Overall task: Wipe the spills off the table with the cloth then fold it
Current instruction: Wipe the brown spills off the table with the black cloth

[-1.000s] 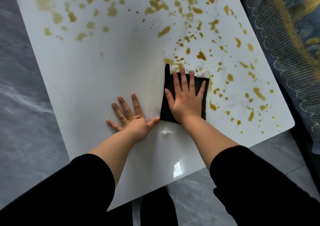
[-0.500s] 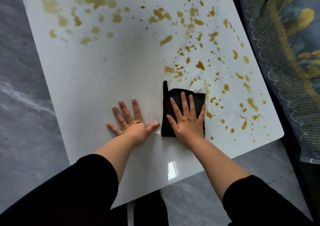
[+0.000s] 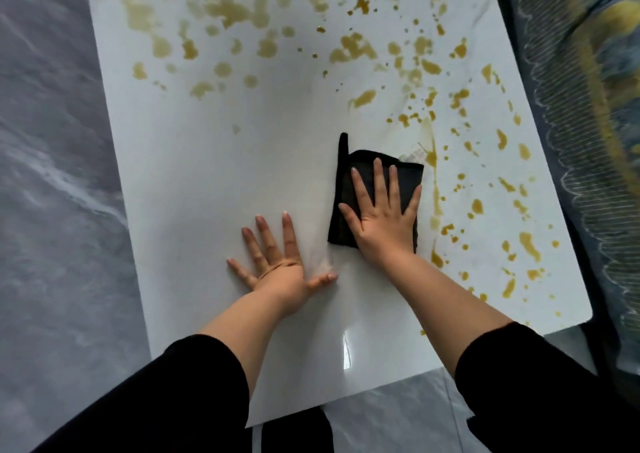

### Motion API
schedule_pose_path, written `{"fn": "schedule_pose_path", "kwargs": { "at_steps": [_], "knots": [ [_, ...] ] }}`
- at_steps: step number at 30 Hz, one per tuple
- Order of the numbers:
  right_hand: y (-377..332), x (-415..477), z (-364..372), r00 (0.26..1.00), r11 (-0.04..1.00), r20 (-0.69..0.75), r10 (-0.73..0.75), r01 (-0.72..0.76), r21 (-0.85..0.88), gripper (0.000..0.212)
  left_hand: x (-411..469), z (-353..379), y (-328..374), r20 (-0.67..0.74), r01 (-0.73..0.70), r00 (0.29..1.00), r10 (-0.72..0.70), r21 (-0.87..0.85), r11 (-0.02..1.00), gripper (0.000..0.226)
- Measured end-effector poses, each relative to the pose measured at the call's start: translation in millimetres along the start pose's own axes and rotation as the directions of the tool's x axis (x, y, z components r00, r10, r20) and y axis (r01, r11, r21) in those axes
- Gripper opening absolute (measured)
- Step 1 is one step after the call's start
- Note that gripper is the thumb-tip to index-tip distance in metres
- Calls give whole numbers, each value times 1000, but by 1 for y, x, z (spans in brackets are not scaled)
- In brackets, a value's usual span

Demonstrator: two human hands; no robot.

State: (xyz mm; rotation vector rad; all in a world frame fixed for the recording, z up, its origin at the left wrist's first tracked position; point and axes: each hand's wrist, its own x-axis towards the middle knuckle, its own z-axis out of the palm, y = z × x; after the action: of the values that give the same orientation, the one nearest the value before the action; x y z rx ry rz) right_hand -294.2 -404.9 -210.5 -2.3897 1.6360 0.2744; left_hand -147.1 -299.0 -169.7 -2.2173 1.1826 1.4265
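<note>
A folded black cloth [image 3: 405,172] lies flat on the white table [image 3: 214,182], right of centre. My right hand [image 3: 384,217] presses on it with straight, spread fingers, covering most of it. A small white label sticks out at the cloth's far right corner. My left hand [image 3: 277,262] rests flat on the bare table just left of the cloth, fingers spread. Yellow-brown spills [image 3: 360,48] dot the far half and the right side of the table. A smeared streak [image 3: 433,189] runs along the cloth's right edge.
Grey marble-look floor [image 3: 52,175] lies left of and in front of the table. A dark blue patterned fabric [image 3: 588,106] with yellow shapes lies along the table's right edge. The table's near part around my left hand carries no spills.
My right hand slid the cloth toward me and then back away again. The left hand stayed planted. The view shifted, showing more of the far spills.
</note>
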Motion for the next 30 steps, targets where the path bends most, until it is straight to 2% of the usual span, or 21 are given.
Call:
{"fn": "schedule_pose_path", "kwargs": {
  "at_steps": [4,11,14,19,25,30],
  "knots": [
    [1,-1,-4,993,1000,112,-27,28,-2,65,-4,-4,1,41,6,999,-7,31,1000,153],
    [-15,115,-34,988,998,157,-1,-8,60,66,-1,-2,-2,42,3,999,-4,19,1000,155],
    [-18,137,-39,990,998,141,-12,3,63,66,1,1,-2,27,1,1000,-1,18,1000,155],
    [-13,97,-32,988,998,147,-48,41,51,65,-2,-2,-1,30,2,1000,-2,12,1000,154],
    [3,-16,-2,960,996,267,-81,70,49,62,-4,-5,1,25,5,1000,-5,11,1000,154],
    [4,-4,-4,953,995,289,-87,73,61,60,-4,-5,0,26,4,1000,-4,4,1000,154]
  ]
}}
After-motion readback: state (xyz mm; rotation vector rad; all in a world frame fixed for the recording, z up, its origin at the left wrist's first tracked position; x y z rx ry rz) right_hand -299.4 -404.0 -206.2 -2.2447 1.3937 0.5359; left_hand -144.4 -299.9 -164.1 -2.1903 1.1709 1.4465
